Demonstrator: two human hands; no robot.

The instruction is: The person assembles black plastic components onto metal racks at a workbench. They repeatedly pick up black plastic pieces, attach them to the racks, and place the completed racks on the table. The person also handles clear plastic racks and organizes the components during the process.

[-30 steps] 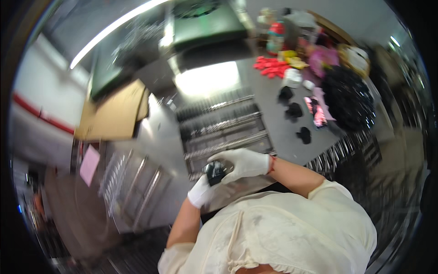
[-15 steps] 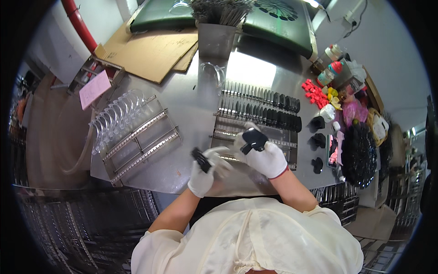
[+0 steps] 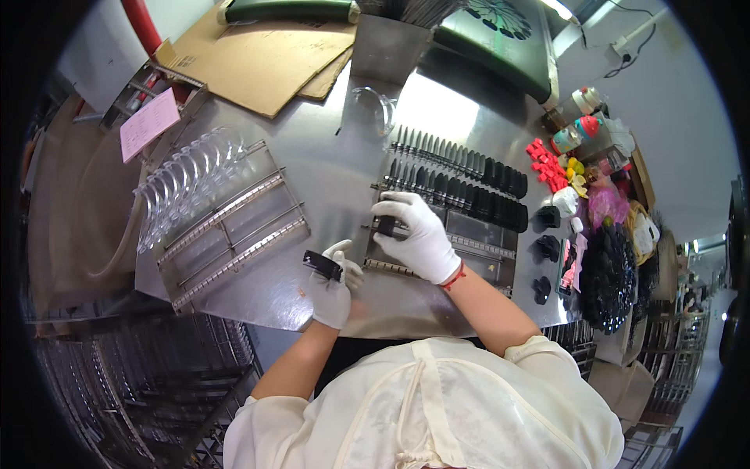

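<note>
Silvery metal tabletop (image 3: pixel 340 207) spreads beneath the left hand (image 3: pixel 332 293) and right hand (image 3: pixel 420 238), which are apart; flat brown cardboard (image 3: pixel 266 62) lies beyond the left. Under and ahead of the right hand, a metal rack (image 3: pixel 484 248) carries two rows of glossy black tapered pieces (image 3: pixel 461 191). Left of the left hand, a second rack (image 3: pixel 230 223) holds clear curved pieces (image 3: pixel 195 176). Both hands wear white gloves: the left grips a shiny black part (image 3: pixel 322 265), the right pinches a dark piece (image 3: pixel 388 226) over the nearer rack's left side.
</note>
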